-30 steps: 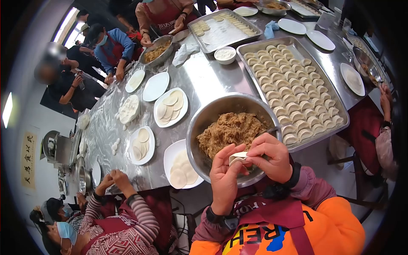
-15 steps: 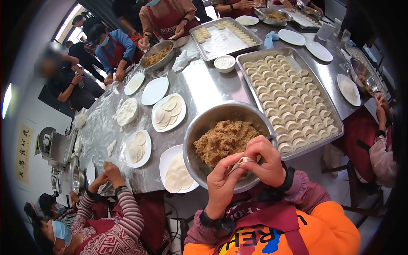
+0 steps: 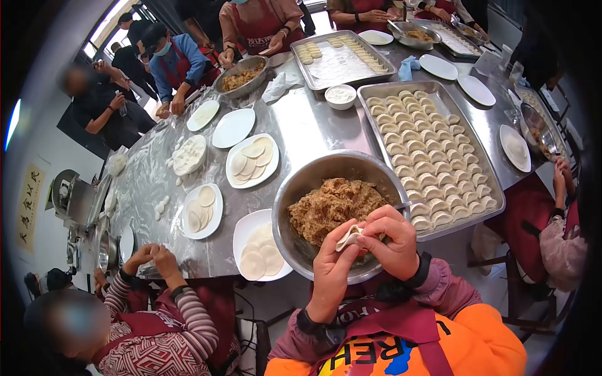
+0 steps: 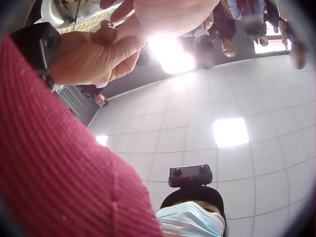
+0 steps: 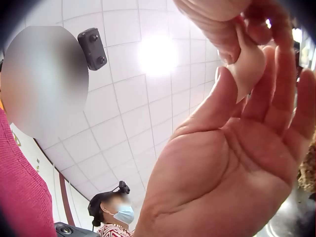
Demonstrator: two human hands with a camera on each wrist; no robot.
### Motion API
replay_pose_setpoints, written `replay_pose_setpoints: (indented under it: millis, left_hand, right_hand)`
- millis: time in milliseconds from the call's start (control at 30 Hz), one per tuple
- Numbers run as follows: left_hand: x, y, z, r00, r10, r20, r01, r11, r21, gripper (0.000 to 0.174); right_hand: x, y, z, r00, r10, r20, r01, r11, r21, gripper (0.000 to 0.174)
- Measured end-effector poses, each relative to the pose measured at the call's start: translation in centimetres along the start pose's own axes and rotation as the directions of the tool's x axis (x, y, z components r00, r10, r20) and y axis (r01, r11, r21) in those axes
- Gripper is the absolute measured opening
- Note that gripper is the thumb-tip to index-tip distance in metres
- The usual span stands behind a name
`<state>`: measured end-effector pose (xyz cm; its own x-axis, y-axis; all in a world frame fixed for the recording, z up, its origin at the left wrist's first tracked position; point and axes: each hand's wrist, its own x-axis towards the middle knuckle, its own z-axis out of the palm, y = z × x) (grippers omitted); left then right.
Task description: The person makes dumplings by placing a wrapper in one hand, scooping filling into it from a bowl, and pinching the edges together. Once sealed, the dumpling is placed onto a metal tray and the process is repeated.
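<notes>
Over the near side of the steel bowl (image 3: pixel 285 188), both hands hold a dumpling (image 3: pixel 349 238) made of a pale wrapper folded over. My left hand (image 3: pixel 332 266) grips it from the left with thumb and fingers. The right hand (image 3: pixel 395 241) pinches its edge between thumb and fingertips, hiding that end. In the right wrist view the smooth side of the dumpling (image 5: pixel 249 69) shows between the fingers. Brown minced filling (image 3: pixel 335 210) is heaped in the bowl, and a utensil handle (image 3: pixel 404 205) leans on its right rim.
A tray (image 3: pixel 495 188) with rows of dumplings stands right of the bowl. Plates of round wrappers, one a square-edged plate (image 3: pixel 240 235), lie to the left. A flour bowl (image 3: pixel 340 97) sits behind. At the left, another person's hands (image 3: pixel 153 258) work near the table edge.
The fingers have shifted along the wrapper, and its edge is now pinched at the right end, with the folded lip more visible than half a second ago. The head view has shifted slightly.
</notes>
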<state>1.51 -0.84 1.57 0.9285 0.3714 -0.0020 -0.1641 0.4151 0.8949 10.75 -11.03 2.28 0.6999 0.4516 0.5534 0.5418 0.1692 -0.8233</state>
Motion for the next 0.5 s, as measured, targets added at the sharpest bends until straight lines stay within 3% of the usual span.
replay_pose_setpoints:
  millis: [67,167,267,500]
  left_hand:
    - [0.1,-0.2,-0.3,0.999,-0.011,0.047,0.007,0.997,0.081,0.04]
    - [0.4,-0.3,-0.5,0.996,0.024,0.082,-0.035,0.991,0.132,0.038]
    - [0.4,-0.5,0.0,1.0,0.025,-0.011,-0.024,0.997,0.074,0.035]
    - [0.4,-0.8,-0.2,0.998,-0.01,-0.068,-0.002,0.984,-0.178,0.038]
  right_hand:
    - [-0.1,-0.1,-0.5,0.999,0.012,0.03,-0.011,0.999,-0.049,0.012]
    - [0.0,-0.5,-0.3,0.982,0.189,-0.022,-0.187,0.979,0.076,0.013]
    - [0.1,-0.2,-0.6,0.997,0.065,0.035,-0.062,0.995,-0.08,0.013]
    - [-0.3,0.0,-0.1,1.0,-0.027,0.011,0.028,0.998,-0.058,0.013]
